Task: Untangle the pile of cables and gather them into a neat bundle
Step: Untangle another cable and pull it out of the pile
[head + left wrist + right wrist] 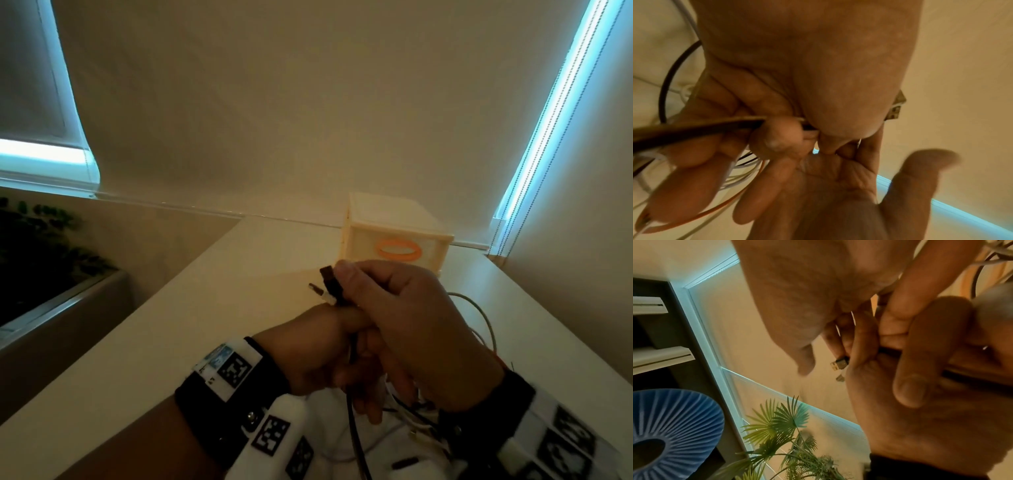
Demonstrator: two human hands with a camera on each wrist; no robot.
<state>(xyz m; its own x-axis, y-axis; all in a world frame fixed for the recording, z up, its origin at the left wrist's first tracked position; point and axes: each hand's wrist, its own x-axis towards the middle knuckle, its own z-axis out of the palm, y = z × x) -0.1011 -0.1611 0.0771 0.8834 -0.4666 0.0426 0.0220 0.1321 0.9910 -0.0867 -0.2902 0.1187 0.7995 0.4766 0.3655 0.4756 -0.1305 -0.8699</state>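
Gripping black cable (pixel 352 425) | left hand (pixel 318 356) fingers clamped | right hand (pixel 411 325) fingers clamped on plugs (pixel 330 284)

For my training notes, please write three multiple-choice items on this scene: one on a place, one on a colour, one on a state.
1. Where is the box?
A. on the table behind the hands
B. on the floor
C. in the left hand

2. What colour is the ring on the box?
A. blue
B. orange
C. green

3. What are the hands doing?
A. lying flat
B. gripping cable ends
C. holding the box

Key: 1 A, the box stands on the table; 2 B, the ring is orange; 3 B, the right hand and left hand clasp the plugs.
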